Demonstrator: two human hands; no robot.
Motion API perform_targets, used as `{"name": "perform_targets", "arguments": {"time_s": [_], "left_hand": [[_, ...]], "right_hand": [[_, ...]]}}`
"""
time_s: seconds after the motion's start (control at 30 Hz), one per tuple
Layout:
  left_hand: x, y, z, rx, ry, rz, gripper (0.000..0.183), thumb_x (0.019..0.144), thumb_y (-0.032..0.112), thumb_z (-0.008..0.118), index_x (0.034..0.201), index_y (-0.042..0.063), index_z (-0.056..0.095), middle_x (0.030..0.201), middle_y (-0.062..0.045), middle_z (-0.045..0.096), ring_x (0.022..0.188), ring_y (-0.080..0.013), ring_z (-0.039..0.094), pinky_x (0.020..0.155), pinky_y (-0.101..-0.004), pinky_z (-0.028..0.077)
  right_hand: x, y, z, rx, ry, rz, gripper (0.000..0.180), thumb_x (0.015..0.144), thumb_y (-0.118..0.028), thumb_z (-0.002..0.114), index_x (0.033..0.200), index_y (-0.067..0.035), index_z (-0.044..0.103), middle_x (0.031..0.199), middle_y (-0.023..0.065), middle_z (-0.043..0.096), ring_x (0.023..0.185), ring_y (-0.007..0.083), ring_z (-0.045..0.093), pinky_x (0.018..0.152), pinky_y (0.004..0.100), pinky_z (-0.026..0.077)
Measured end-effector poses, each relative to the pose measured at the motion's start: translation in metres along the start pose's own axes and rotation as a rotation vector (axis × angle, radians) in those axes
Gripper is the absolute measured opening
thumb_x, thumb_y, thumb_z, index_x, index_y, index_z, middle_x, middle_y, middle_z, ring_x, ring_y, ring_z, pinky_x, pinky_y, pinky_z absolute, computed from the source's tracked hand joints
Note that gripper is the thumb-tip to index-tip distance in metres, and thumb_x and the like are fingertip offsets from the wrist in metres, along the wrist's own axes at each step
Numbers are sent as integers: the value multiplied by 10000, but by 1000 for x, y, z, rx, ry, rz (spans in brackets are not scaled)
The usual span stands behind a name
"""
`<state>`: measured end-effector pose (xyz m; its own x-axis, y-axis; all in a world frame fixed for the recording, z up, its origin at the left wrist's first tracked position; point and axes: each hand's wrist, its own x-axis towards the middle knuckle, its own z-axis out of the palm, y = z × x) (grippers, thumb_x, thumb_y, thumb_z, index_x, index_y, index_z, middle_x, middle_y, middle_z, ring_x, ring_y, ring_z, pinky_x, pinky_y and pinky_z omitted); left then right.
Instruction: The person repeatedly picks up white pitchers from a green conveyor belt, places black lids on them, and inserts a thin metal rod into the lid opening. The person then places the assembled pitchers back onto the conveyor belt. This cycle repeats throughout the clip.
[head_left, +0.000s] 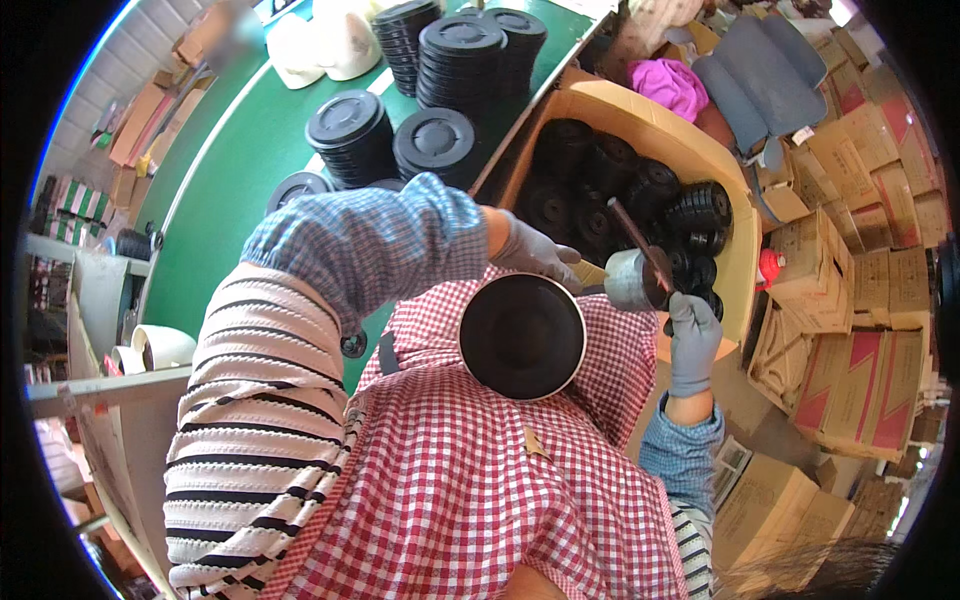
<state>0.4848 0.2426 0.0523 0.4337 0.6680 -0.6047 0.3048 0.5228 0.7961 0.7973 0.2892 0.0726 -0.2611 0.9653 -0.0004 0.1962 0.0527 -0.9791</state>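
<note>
A round pan (523, 336) with a black inside and a pale rim faces up over the red-checked apron (450, 442). My left hand (536, 253), in a grey glove, lies against its far rim, fingers stretched towards the right; whether they grip it is hidden. A short dark bar shows just right of the rim. My right hand (691, 330), also gloved, is closed on the near end of a brown rod (637, 236). Beside this rod, left of the hand, is a grey metal cylinder (626, 280); how the two are joined cannot be told.
Stacks of black round lids or discs (435, 142) stand on the green table (232, 172), with white rounded vessels (341, 45) behind. An open cardboard box (739, 247) at the right holds many black round parts (649, 184). Cartons (855, 390) and a grey chair (765, 79) lie farther right.
</note>
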Motion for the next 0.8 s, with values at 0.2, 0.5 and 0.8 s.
{"name": "perform_targets", "arguments": {"time_s": [0.2,0.5,0.8], "left_hand": [[-121,24,17,-228,401,307,757,805,191,833,1447,-41,506,1313,-148,649,1218,-231,604,1093,-359,460],[-441,-117,43,-607,1247,939,298,955,167,611,1197,-6,628,1110,-79,683,1055,-189,673,994,-390,537],[-499,-315,-171,-554,2068,681,439,954,85,702,1373,120,579,1317,-98,622,1164,-239,631,862,-396,614]], "right_hand": [[50,-14,46,-50,-136,54,416,967,-392,748,841,-2,680,671,-1,571,640,105,519,591,304,423],[41,-67,221,-683,-892,-488,392,928,-489,694,951,-106,777,859,141,731,814,351,704,721,434,544],[-69,8,374,-574,-1042,-460,301,963,-403,646,908,-114,708,909,182,728,877,409,698,755,534,532]]}}
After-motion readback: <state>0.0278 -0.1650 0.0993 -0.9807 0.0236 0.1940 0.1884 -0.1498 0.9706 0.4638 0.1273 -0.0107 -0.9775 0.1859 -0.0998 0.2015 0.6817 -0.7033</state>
